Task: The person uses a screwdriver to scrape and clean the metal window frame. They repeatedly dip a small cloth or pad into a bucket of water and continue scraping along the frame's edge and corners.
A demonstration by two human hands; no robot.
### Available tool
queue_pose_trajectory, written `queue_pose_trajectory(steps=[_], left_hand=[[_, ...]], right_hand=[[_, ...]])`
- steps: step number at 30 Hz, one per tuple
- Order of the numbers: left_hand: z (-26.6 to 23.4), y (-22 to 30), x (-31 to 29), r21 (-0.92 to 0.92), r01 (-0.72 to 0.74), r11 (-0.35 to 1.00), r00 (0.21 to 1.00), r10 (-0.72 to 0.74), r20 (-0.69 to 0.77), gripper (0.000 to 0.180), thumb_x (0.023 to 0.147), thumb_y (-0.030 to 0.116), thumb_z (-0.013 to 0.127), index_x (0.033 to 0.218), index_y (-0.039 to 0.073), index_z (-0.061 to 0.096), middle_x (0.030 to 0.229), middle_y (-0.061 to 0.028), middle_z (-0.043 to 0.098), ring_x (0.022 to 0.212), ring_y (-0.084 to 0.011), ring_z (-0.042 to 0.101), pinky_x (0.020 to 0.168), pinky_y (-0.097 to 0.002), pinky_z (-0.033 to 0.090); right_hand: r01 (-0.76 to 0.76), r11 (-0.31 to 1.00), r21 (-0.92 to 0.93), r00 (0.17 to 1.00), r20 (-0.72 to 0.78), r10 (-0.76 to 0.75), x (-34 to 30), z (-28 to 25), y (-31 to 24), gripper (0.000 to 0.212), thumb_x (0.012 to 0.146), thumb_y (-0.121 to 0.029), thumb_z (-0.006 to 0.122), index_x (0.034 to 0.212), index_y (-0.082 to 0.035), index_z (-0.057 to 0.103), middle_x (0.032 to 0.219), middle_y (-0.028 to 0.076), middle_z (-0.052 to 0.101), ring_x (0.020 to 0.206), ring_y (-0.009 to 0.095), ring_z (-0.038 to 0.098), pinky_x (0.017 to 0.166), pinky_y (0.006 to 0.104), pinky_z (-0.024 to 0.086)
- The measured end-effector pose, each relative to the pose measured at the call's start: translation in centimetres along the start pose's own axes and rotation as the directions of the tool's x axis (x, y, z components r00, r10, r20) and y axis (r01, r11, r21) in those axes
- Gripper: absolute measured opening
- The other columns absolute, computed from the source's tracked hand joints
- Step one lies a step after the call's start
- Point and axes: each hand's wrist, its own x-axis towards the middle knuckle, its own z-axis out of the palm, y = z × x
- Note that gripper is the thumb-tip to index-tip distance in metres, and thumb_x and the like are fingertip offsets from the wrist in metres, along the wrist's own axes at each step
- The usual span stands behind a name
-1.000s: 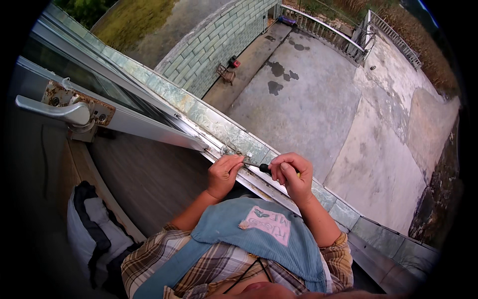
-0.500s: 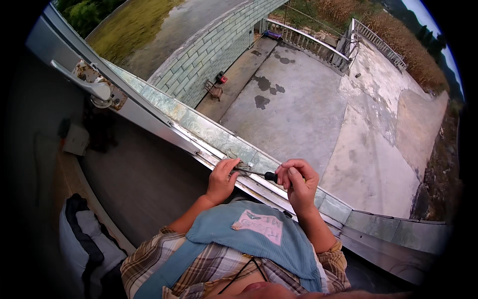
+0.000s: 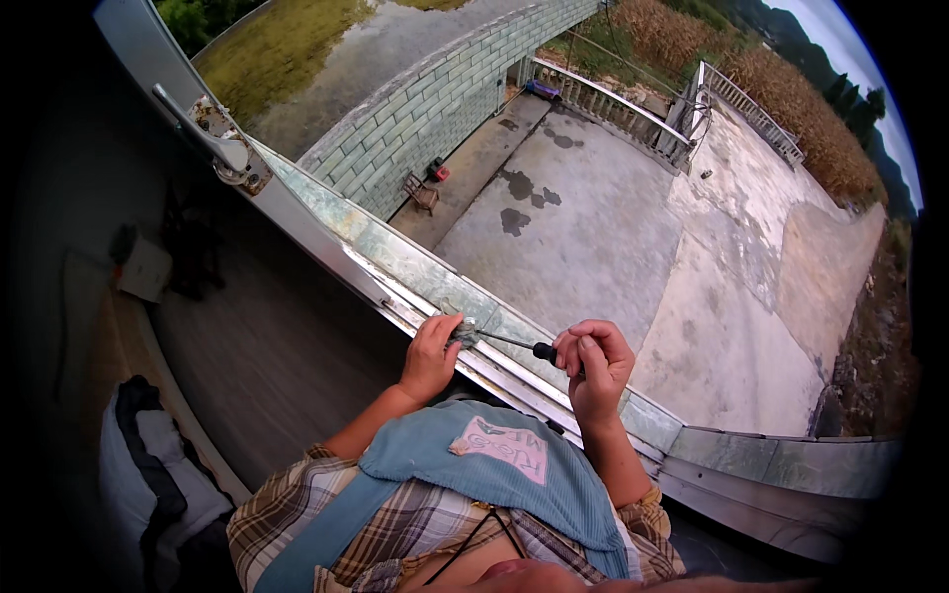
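Note:
My right hand [image 3: 599, 368] is closed round the black handle of a screwdriver [image 3: 506, 339]. Its thin metal shaft points left over the window frame, and the tip meets a crumpled grey-green rag [image 3: 462, 330]. My left hand [image 3: 429, 358] pinches that rag on the window track [image 3: 494, 372], thumb and fingers curled about its near side. The hand covers part of the rag, so I cannot tell how much of the shaft end is inside it. Beside the track runs a pale green tiled sill [image 3: 435, 272].
An open window sash with a handle [image 3: 203, 128] and rusty plate stands on the left. Outside, far below, lies a concrete yard [image 3: 593, 247] with a small chair [image 3: 421, 192] by a tiled wall [image 3: 405, 124]. Dark floor [image 3: 267, 326] and grey-white bedding [image 3: 188, 474] are indoors at left.
The screwdriver's tip has drawn away from my left thumb, so more of the shaft shows. The rag is bunched closer to my left hand. The whole view has shifted slightly.

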Motion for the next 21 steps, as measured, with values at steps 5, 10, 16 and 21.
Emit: queue_pose_trajectory(steps=[5, 10, 16, 21], left_hand=[[0.0, -0.1, -0.3, 0.049, -0.002, 0.999, 0.999, 0.004, -0.04, 0.047, 0.078, 0.001, 0.072, 0.124, 0.004, 0.06, 0.118, -0.0157, 0.059, 0.111, -0.0365, 0.057, 0.097, -0.0435, 0.047], [-0.8, 0.4, -0.1, 0.234, 0.013, 0.972, 0.991, 0.019, -0.131, 0.038, 0.075, 0.007, 0.077, 0.111, 0.008, 0.063, 0.115, -0.0113, 0.06, 0.108, -0.0316, 0.058, 0.095, -0.0432, 0.043], [-1.6, -0.5, 0.0, 0.265, 0.074, 0.961, 0.984, -0.027, -0.175, 0.032, 0.076, 0.012, 0.077, 0.106, 0.01, 0.065, 0.105, -0.0077, 0.064, 0.104, -0.0289, 0.059, 0.092, -0.0423, 0.041], [-1.3, -1.1, 0.2, 0.294, 0.025, 0.955, 0.986, 0.025, -0.166, 0.023, 0.079, 0.013, 0.075, 0.1, 0.009, 0.066, 0.099, -0.0078, 0.064, 0.1, -0.0294, 0.06, 0.091, -0.0423, 0.042]], right_hand=[[0.008, 0.996, 0.084, 0.997, 0.072, -0.014, 0.2, 1.1, 1.2, 0.016, 0.095, 0.002, 0.045, 0.1, 0.002, 0.061, 0.062, 0.003, 0.05, 0.057, 0.012, 0.048, 0.074, 0.0341, 0.05], [-0.022, 0.992, 0.127, 0.987, 0.161, 0.002, -0.2, 1.6, 3.1, 0.016, 0.096, 0.004, 0.046, 0.101, 0.003, 0.062, 0.074, 0.008, 0.059, 0.06, 0.01, 0.051, 0.067, 0.0285, 0.05], [-0.053, 0.996, -0.069, 0.937, 0.341, 0.073, -0.6, 2.5, 4.8, 0.015, 0.096, 0.003, 0.048, 0.102, 0.005, 0.062, 0.085, 0.011, 0.063, 0.064, 0.011, 0.053, 0.067, 0.0271, 0.049], [-0.121, 0.988, -0.094, 0.931, 0.336, 0.145, -0.5, 2.2, 5.8, 0.015, 0.096, 0.002, 0.049, 0.102, 0.004, 0.063, 0.09, 0.012, 0.065, 0.065, 0.011, 0.055, 0.061, 0.0242, 0.046]])
